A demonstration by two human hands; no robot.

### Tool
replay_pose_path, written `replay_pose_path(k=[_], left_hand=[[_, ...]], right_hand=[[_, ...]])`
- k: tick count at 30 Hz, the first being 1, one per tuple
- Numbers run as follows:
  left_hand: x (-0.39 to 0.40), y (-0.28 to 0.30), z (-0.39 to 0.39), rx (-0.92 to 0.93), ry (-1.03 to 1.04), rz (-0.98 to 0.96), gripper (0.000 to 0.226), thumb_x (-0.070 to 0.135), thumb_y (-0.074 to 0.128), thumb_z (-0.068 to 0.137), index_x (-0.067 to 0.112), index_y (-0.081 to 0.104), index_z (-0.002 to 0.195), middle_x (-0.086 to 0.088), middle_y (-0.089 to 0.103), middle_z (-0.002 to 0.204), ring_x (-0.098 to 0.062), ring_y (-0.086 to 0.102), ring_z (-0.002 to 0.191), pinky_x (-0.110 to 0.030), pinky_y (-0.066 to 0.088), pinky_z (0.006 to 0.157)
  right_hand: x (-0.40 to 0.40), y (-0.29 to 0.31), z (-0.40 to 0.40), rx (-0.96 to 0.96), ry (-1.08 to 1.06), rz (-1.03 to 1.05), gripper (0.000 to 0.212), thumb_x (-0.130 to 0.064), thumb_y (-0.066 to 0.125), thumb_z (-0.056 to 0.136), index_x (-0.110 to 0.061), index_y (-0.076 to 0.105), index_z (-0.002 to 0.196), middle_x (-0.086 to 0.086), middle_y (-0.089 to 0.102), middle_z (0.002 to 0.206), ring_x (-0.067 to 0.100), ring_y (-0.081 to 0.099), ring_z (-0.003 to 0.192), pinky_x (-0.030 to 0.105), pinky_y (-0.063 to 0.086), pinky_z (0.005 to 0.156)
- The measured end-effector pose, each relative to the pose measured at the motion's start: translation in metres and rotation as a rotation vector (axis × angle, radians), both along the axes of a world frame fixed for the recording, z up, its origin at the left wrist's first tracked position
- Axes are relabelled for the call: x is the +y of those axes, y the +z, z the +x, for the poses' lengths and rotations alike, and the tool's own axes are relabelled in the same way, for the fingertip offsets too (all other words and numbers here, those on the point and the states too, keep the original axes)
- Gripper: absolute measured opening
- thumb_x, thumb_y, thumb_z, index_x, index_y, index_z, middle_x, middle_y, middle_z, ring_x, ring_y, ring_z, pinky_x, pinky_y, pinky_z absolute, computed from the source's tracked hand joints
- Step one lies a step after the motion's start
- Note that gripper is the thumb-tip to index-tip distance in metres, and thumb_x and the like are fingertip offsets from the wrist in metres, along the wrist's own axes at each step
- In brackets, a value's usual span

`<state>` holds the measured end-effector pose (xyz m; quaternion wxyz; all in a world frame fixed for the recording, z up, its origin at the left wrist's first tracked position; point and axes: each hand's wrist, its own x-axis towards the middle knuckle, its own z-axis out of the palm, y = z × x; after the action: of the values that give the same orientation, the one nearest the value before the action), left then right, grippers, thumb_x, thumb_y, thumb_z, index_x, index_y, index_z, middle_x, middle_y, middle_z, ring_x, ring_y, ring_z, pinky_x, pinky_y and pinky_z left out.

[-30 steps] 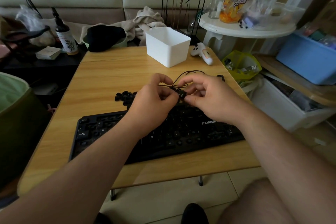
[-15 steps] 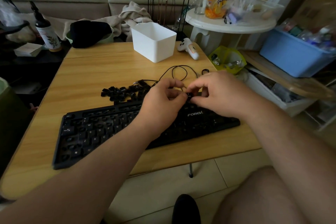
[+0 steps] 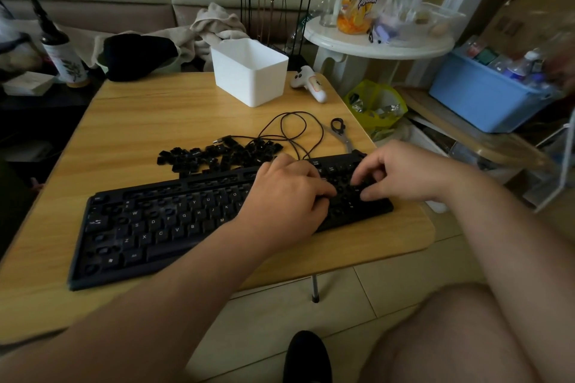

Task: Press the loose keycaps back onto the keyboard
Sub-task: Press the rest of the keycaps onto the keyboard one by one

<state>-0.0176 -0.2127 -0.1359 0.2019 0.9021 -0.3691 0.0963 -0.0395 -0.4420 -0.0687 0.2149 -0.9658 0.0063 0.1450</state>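
A black keyboard lies slanted across the wooden table, with several bare sockets in its top rows and right section. A pile of loose black keycaps sits just behind it. My left hand is down on the keyboard's right part, its fingers curled under and their tips hidden, so I cannot see if it grips a keycap. My right hand hovers low over the number pad end, fingers bent and spread, tips touching the keys.
The keyboard's thin black cable loops behind the keycaps, and a small metal tool lies beside it. A white bin and a white controller stand at the back. Off the table's right edge are a white round table and a blue crate.
Both hands, which pinched a small keycap together above the keyboard, have dropped onto its right section. The camera has tilted, so the keycap pile now shows fully.
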Motion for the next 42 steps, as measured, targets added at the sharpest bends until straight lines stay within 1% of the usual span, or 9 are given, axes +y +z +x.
replay_pose_path(k=[4,7,10,14,17,23,28,37,42], left_hand=[[-0.004,-0.003,-0.003,-0.002,-0.033,0.047,0.039,0.046,0.047,0.096,0.050,0.067,0.129,0.013,0.059,0.115,-0.022,0.044,0.117,-0.042,0.038,0.094],[-0.005,-0.005,-0.004,-0.023,-0.039,0.079,0.040,0.046,0.046,0.097,0.052,0.065,0.131,0.012,0.056,0.113,-0.022,0.044,0.114,-0.042,0.039,0.093],[-0.007,-0.006,-0.005,-0.038,-0.030,0.104,0.042,0.047,0.043,0.096,0.051,0.064,0.132,0.010,0.055,0.110,-0.023,0.046,0.113,-0.044,0.041,0.092],[-0.010,-0.009,-0.007,-0.065,-0.036,0.131,0.043,0.050,0.040,0.096,0.051,0.066,0.130,0.010,0.056,0.110,-0.023,0.046,0.112,-0.042,0.040,0.091],[-0.011,-0.009,-0.007,-0.080,-0.032,0.149,0.043,0.051,0.038,0.096,0.049,0.068,0.127,0.010,0.056,0.111,-0.022,0.045,0.113,-0.042,0.037,0.091],[-0.011,-0.010,-0.007,-0.102,-0.032,0.166,0.044,0.051,0.039,0.096,0.048,0.065,0.131,0.010,0.057,0.112,-0.023,0.046,0.114,-0.043,0.039,0.092],[-0.013,-0.012,-0.007,-0.118,-0.027,0.169,0.046,0.050,0.038,0.095,0.045,0.065,0.132,0.009,0.057,0.109,-0.023,0.047,0.110,-0.043,0.040,0.090],[-0.015,-0.010,-0.007,-0.111,-0.024,0.179,0.046,0.050,0.037,0.096,0.047,0.063,0.134,0.009,0.057,0.109,-0.024,0.047,0.112,-0.044,0.039,0.091],[-0.017,-0.008,-0.007,-0.078,-0.011,0.189,0.046,0.053,0.036,0.096,0.048,0.066,0.131,0.009,0.057,0.110,-0.025,0.045,0.115,-0.044,0.035,0.093]], right_hand=[[0.007,0.002,0.012,0.069,0.060,-0.028,0.023,-0.024,0.086,0.083,-0.039,0.078,0.098,-0.004,0.060,0.083,0.014,0.056,0.074,0.035,0.048,0.068],[0.010,0.000,0.022,0.127,0.080,-0.061,0.023,-0.023,0.087,0.082,-0.040,0.078,0.095,0.004,0.068,0.094,0.023,0.064,0.085,0.049,0.056,0.081],[0.011,0.000,0.028,0.166,0.077,-0.041,0.023,-0.019,0.088,0.080,-0.036,0.079,0.093,-0.003,0.074,0.101,0.018,0.068,0.094,0.044,0.059,0.090],[0.013,0.003,0.031,0.220,0.093,-0.014,0.022,-0.014,0.087,0.082,-0.031,0.078,0.092,-0.027,0.065,0.061,-0.007,0.063,0.065,0.020,0.047,0.066],[0.015,0.002,0.035,0.218,0.096,-0.014,0.020,-0.013,0.085,0.083,-0.027,0.078,0.096,-0.030,0.059,0.052,-0.014,0.055,0.052,0.015,0.039,0.059],[0.012,-0.005,0.034,0.207,0.072,0.021,0.019,-0.013,0.088,0.081,-0.028,0.079,0.090,-0.025,0.066,0.059,-0.009,0.060,0.058,0.025,0.048,0.070],[0.013,-0.012,0.034,0.176,0.015,0.034,0.020,-0.011,0.089,0.076,-0.029,0.082,0.081,-0.011,0.077,0.085,0.012,0.070,0.090,0.041,0.059,0.091],[0.013,-0.016,0.033,0.133,-0.015,0.007,0.019,-0.012,0.084,0.083,-0.030,0.081,0.078,-0.010,0.076,0.092,0.013,0.067,0.095,0.041,0.057,0.090],[0.019,-0.018,0.033,0.117,-0.024,-0.017,0.027,-0.008,0.081,0.083,-0.031,0.080,0.070,-0.011,0.075,0.084,0.013,0.067,0.090,0.031,0.054,0.078]])
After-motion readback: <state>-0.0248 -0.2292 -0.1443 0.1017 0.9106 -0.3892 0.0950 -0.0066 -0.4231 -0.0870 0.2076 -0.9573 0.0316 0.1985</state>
